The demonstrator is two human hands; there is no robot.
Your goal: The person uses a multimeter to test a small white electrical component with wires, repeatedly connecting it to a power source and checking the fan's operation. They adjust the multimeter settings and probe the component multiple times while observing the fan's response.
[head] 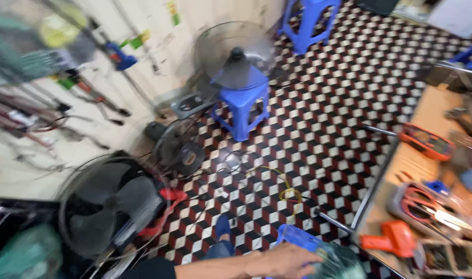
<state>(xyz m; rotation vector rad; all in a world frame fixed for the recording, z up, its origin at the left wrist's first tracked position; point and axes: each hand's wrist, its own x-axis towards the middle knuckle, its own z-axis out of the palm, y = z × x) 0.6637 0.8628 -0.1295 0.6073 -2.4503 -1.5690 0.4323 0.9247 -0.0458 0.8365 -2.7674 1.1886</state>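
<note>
The view is motion-blurred. My left hand reaches in from the bottom edge toward the right, and its fingers curl over the rim of a wire fan guard with a teal tint. The guard lies over a blue plastic stool at the bottom centre. My foot in a blue slipper stands on the checkered floor just left of the stool. My right hand is out of view.
A fan stands on a blue stool ahead. Two dark floor fans lie at the left among cables. A workbench on the right carries an orange meter and an orange tool. Tools hang on the left wall.
</note>
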